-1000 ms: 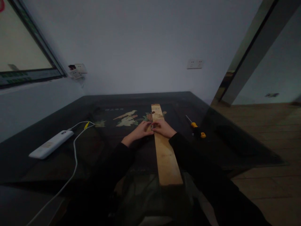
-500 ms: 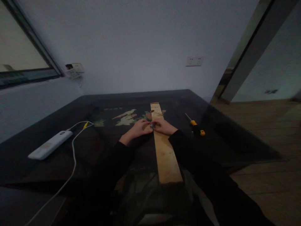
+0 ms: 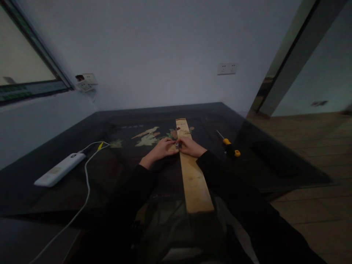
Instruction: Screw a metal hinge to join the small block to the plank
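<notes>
A long wooden board (image 3: 194, 179) lies lengthwise, its near end jutting past the table edge towards me. At the board's left edge, about halfway along, is a small shiny metal piece (image 3: 177, 146), too small to make out its exact kind. My left hand (image 3: 164, 147) comes in from the left, thumb and fingers closed on the metal piece's left side. Over the board, my right hand (image 3: 190, 146) pinches the same piece from the right. Fingertips hide part of it.
To the right lies a yellow-and-black screwdriver (image 3: 228, 143), a small shiny bit (image 3: 225, 152) beside it. A white power strip (image 3: 60, 169) with a white cable (image 3: 87, 179) is on the left. The dark table (image 3: 123, 121), with a bird-and-flower picture, meets the wall.
My right fingers have shifted slightly over the metal piece, covering more of it. The view has tilted a little; the board, screwdriver and power strip stay in place.
</notes>
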Tool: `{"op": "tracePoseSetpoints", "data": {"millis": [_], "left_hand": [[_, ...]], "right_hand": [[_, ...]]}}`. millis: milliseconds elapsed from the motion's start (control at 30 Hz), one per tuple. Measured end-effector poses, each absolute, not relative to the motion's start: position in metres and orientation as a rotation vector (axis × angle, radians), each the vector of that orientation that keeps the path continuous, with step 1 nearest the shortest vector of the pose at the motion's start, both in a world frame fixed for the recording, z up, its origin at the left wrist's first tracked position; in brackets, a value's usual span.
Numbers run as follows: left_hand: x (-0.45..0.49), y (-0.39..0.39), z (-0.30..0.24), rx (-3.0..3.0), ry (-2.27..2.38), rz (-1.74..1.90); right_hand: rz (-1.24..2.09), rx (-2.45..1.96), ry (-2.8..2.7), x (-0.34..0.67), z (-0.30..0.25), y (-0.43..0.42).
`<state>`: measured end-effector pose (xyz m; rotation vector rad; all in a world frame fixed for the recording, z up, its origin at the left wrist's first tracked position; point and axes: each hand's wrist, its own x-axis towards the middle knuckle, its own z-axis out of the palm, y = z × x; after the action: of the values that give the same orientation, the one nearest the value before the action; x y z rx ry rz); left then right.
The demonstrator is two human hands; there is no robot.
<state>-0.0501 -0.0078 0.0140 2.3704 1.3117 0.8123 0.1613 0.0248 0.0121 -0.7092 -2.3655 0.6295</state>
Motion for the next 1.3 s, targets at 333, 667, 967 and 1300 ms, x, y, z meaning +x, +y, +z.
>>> {"op": "tracePoseSetpoints", "data": {"millis": [333, 667, 967, 1300], "left_hand": [[-0.048, -0.011, 0.020, 2.374, 1.305, 0.807], [-0.048, -0.009, 0.017, 2.398, 1.326, 0.830], [-0.048, -0.007, 0.015, 2.379, 1.318, 0.867], [-0.050, -0.007, 0.017, 2.488, 1.330, 0.883]], "right_hand": [[0.709, -0.741, -2.332, 0.162, 0.023, 0.022], [0.745, -0.729, -2.310, 0.163, 0.024, 0.022], [0.768, -0.684, -2.278, 0.163, 0.016, 0.029], [0.753, -0.701, -2.246, 0.161, 0.019, 0.025]]}}
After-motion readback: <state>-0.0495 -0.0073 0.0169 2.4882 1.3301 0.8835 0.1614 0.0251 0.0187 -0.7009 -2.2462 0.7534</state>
